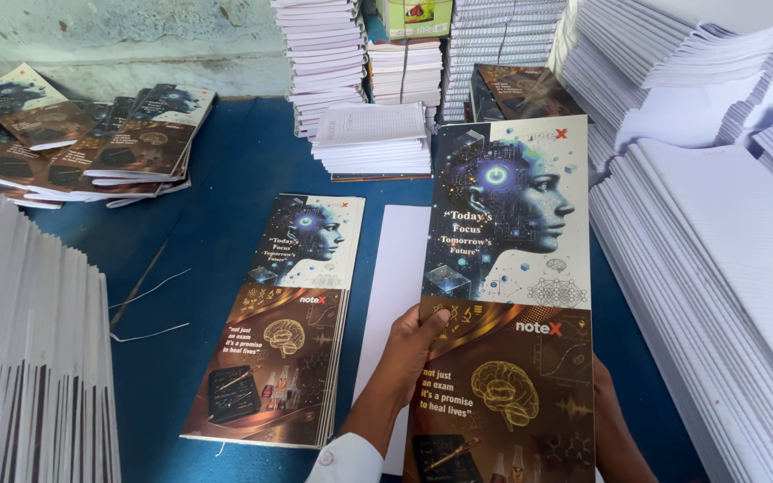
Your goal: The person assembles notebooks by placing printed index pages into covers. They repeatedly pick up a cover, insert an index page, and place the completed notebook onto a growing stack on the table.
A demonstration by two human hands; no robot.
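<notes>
Lower centre-right of frame: tall glossy printed cover sheet (507,295) held up over blue table (225,188), slightly tilted. Upper half pale with a bluish digital head in profile; lower half dark brown with a golden brain outline and small science drawings. Left hand (409,358) clasped on the sheet's left edge at mid-height, thumb on the printed face, white cuff at the wrist. Right hand (610,420) mostly hidden behind the sheet's right edge; grip there cannot be told. Left of centre: flat pile of identical covers (284,317) on the table, apart from the held sheet, with a plain white sheet (395,268) between them. Upper left: fanned heap of the same covers (91,143). Right side: slanted stacks of white paper blocks (717,268). Top centre: further white stacks (373,139). Lower left: grey-edged stack (29,358).
</notes>
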